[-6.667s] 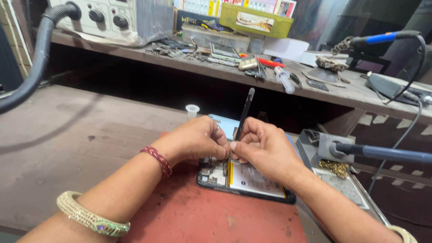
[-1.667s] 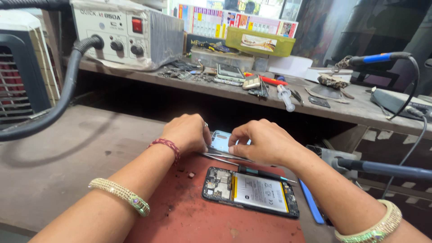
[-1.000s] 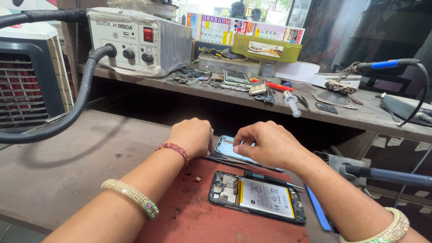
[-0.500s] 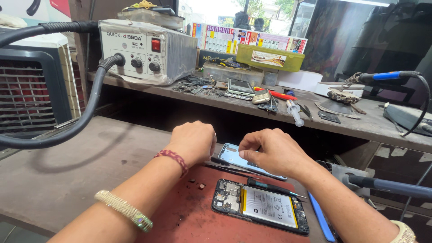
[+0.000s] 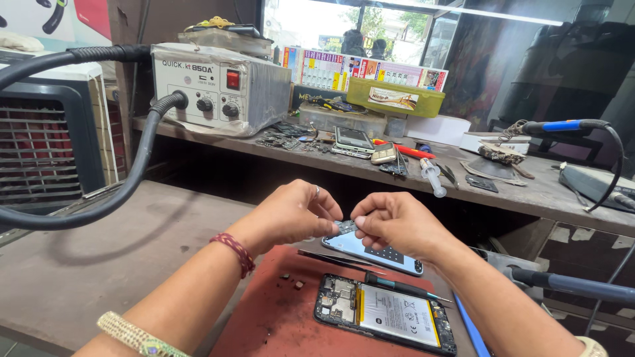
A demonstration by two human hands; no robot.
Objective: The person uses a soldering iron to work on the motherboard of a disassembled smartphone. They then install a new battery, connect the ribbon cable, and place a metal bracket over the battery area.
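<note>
The left hand [image 5: 294, 213] and right hand [image 5: 391, 223] meet above the red rubber work mat [image 5: 278, 324], both pinching a small grey flat component [image 5: 345, 227] between fingertips. Beneath them lies a blue-backed phone cover [image 5: 380, 252], with thin metal tweezers [image 5: 331, 259] beside it. An opened smartphone with exposed battery [image 5: 385, 315] lies nearer on the mat.

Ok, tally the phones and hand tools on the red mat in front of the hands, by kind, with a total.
Opened black phone with its battery showing: 1
Light blue phone back cover under the hands: 1
Thin metal tweezers: 1
Slim black screwdriver: 1
Blue flat pry tool at the mat's right edge: 1
Total: 5
</note>
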